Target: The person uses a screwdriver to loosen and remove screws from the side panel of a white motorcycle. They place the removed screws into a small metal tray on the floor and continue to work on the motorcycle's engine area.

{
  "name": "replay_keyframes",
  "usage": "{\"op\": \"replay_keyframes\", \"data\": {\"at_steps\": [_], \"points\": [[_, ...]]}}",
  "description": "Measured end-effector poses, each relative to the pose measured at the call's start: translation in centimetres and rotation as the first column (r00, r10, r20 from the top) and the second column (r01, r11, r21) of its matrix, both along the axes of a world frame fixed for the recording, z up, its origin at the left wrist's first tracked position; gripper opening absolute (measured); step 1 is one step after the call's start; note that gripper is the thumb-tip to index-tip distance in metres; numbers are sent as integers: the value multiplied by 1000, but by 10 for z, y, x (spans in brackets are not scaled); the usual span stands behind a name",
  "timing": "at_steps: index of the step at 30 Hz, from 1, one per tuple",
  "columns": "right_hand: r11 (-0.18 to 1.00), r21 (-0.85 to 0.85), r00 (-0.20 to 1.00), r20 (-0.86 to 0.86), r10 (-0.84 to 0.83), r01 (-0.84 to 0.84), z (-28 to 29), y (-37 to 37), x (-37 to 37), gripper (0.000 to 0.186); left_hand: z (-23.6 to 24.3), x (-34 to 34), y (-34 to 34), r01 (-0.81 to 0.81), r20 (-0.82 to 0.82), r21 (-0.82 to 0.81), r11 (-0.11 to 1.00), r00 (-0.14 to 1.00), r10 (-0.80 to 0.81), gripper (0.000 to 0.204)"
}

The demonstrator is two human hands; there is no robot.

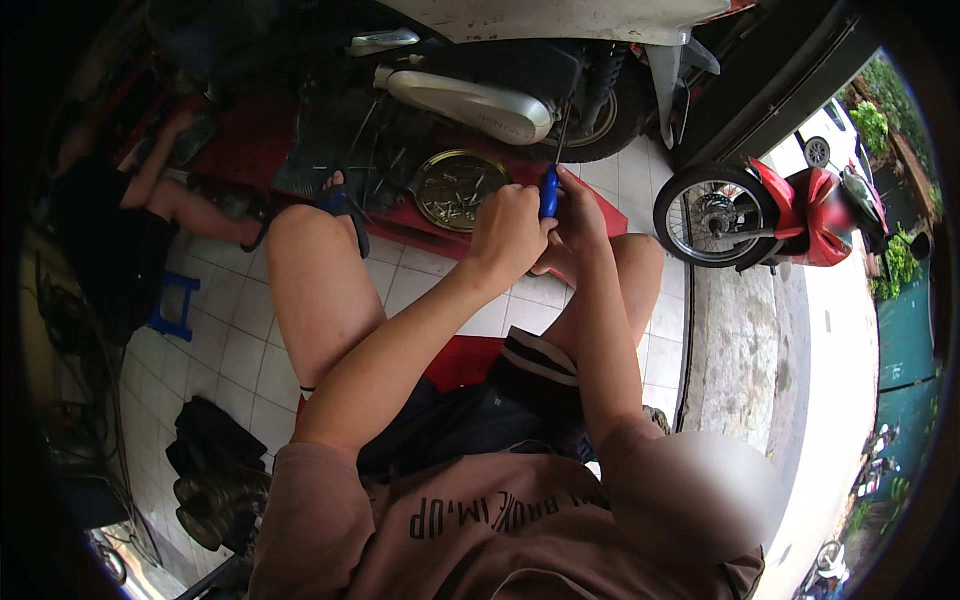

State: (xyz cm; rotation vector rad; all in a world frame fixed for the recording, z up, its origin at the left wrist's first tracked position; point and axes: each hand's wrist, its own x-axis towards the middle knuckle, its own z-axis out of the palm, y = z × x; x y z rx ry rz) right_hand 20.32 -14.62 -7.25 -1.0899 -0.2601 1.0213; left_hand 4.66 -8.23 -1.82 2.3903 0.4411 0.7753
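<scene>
My left hand (508, 228) and my right hand (580, 212) are closed together around a screwdriver with a blue handle (549, 192), held upright in the picture between my knees. Its metal shaft points toward the underside of a scooter (462, 102), near the rear wheel (625, 135) and shock absorber; whether the tip touches anything is too small to tell. Just left of my hands, a round brass-coloured tray (434, 172) holds several small metal parts on a red platform (608, 213). My fingertips on the far side of the handle are partly hidden.
A co-worker (140, 190) is at the left, near a blue plastic stool (172, 310). A red scooter (800, 215) stands at the right by the tiled floor's edge (686, 350) and the street. Dark objects (215, 480) lie at the lower left. My knees flank my hands.
</scene>
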Motion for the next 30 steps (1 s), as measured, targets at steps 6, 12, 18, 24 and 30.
{"op": "replay_keyframes", "data": {"at_steps": [6, 12, 18, 24, 30], "points": [[999, -14, 985, 169, -41, 44, 15, 2, -22, 39, 5, -1, -2, 22, 116, 299, 954, 991, -59, 24], [974, 222, 993, -114, -31, 55, 11, -1, -11, 29, 2, 4, 0, 50, 6, -99, 994, 999, -50, 35], [966, 257, 994, -108, -12, 39, 8, -2, -12, 33, -3, 11, -6, 11, 159, -42, 999, 987, -4, 33], [972, -42, 972, 57, -228, 230, 17, -4, -16, 41, 11, 5, -7, 2, -88, 156, 988, 996, 12, 26], [979, -2, 965, 173, -198, 201, 14, -9, -10, 42, 5, 9, -9, 21, -53, 144, 989, 998, -14, 25]]}}
